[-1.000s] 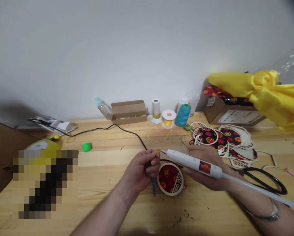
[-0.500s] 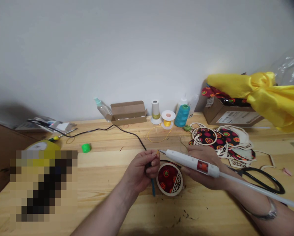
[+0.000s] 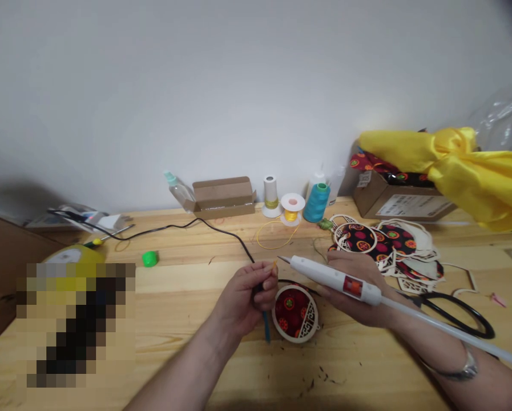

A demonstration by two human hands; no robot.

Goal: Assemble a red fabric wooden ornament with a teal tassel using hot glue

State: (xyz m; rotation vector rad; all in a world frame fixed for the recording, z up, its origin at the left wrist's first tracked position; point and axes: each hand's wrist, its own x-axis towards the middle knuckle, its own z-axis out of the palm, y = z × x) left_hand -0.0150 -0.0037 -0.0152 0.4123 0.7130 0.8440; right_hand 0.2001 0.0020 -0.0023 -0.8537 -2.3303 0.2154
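Note:
My left hand [image 3: 248, 295] is closed in a pinch on a thin blue cord [image 3: 266, 326] with a small orange tip at my fingers. My right hand [image 3: 353, 288] grips a white pen-shaped glue gun [image 3: 337, 279] with a red switch; its metal nozzle points left, a short way from the orange tip. A glue stick juts out behind it to the lower right. Between both hands a round wooden frame with red-patterned black fabric [image 3: 295, 313] lies flat on the wooden table [image 3: 174, 325].
Black scissors [image 3: 456, 315] lie right of my right hand. A pile of similar fabric frames [image 3: 384, 245] sits behind it. Thread spools [image 3: 316, 201], a cardboard tray [image 3: 224, 196], a spray bottle, a black cable [image 3: 221, 228], a green cap [image 3: 150, 258] and yellow fabric [image 3: 474, 165] on a box line the back.
The glue gun's nozzle has drawn slightly up and away from the orange tip. My left hand has stayed put.

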